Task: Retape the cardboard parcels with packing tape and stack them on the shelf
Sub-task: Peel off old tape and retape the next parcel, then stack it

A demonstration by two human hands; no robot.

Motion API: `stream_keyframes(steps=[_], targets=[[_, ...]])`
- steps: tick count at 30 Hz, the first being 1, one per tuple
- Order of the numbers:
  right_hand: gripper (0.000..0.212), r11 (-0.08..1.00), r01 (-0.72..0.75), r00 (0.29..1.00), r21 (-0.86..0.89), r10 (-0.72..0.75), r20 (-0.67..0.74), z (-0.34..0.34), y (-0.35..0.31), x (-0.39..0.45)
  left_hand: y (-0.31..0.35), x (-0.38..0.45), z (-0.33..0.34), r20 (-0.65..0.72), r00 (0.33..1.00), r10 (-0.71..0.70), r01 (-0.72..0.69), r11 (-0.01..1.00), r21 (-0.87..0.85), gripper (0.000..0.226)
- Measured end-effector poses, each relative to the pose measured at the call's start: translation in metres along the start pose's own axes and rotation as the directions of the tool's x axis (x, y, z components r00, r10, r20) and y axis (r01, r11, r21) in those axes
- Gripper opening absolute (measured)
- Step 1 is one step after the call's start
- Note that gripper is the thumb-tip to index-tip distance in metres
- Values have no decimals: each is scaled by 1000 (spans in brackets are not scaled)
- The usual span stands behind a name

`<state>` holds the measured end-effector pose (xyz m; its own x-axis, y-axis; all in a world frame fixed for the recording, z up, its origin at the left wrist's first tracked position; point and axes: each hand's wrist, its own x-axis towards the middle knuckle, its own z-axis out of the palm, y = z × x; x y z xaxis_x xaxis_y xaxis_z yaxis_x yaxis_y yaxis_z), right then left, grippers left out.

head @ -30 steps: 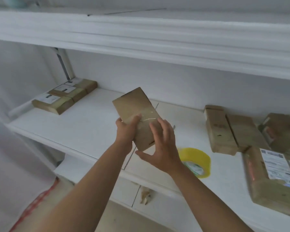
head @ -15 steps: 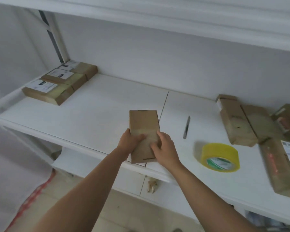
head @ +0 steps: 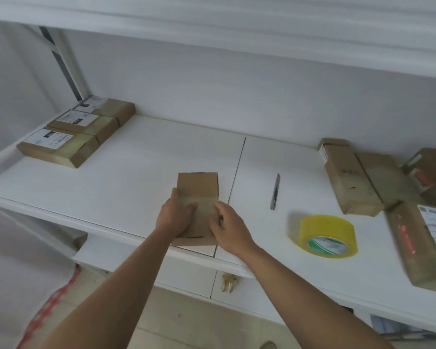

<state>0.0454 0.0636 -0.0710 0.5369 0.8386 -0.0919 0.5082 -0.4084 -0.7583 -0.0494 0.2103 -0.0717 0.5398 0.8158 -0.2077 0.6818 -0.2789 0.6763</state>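
- Far to the left of the hands, three labelled parcels (head: 76,137) lie side by side against the back corner of the shelf (head: 141,157). I judge these are already retaped and put away there.
- The left hand (head: 174,217) lies on the left edge of the small parcel (head: 198,210), with the fingers bent over its side and the thumb flat on top. It seems to keep the box from sliding.
- This parcel lies flat at the front edge of the shelf, under both hands, where it is easy to reach.
- The right hand (head: 228,229) presses on the right part of the same parcel with bent fingers, probably to smooth a strip of tape, though the tape itself is hard to see.
- Just to the right of the hands lies a knife (head: 275,191), apart from the box.
- Further right stands the yellow tape roll (head: 327,235), near enough to be taken.
- Beyond it, more parcels (head: 350,177) are waiting, I think.
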Motion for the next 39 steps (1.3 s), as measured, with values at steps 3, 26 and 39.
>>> stream_keyframes(steps=[3, 26, 39], targets=[[49, 995, 32, 999, -91, -32, -1, -24, 2, -1, 1, 1, 7, 12, 1000, 12, -12, 999, 52, 67], [32, 838, -355, 919, -415, 394, 9, -200, 68, -27, 117, -37, 119, 565, 650, 508, -637, 769, 42, 40], [18, 945, -254, 965, 205, 260, -3, -218, 109, -35, 119, -8, 127, 651, 665, 367, -570, 813, 124, 37]])
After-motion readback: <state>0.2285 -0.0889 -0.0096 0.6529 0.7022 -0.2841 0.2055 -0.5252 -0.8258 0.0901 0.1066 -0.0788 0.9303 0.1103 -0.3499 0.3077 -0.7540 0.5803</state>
